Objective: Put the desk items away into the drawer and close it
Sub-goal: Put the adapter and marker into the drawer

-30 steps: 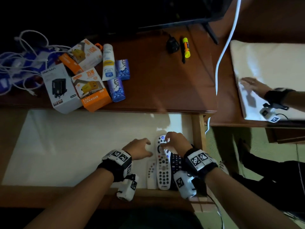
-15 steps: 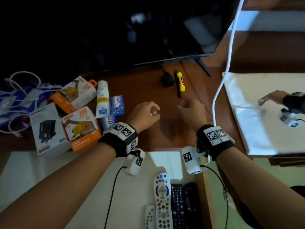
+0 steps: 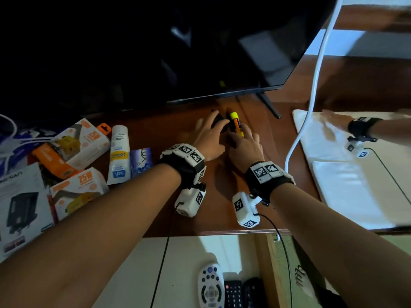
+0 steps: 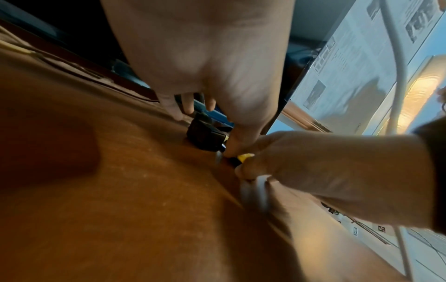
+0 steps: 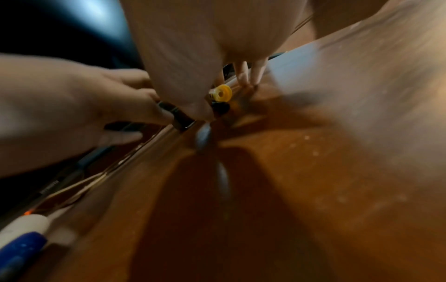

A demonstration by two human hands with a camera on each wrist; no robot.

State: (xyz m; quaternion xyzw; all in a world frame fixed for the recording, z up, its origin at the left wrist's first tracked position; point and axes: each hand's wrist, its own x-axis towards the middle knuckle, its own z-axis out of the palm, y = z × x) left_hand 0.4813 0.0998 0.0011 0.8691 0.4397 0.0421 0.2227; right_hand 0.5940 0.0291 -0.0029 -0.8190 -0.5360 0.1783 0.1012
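At the centre of the head view a yellow glue stick [image 3: 236, 125] and a black adapter [image 3: 219, 122] lie on the desk [image 3: 224, 203] under the TV [image 3: 200, 52]. The left hand [image 3: 210, 138] has its fingers curled round the adapter; the right hand [image 3: 244, 144] is closing on the glue stick and a dark pen beside it, though whether it already grips them I cannot tell. The drawer [image 3: 184, 258] stands open at the bottom of the frame, holding the remotes [image 3: 210, 287]. I judge the task early: still on the desk at left are the boxes [image 3: 77, 190], a white tube [image 3: 119, 154] and a blue packet [image 3: 141, 161]; the drawer is not yet closed.
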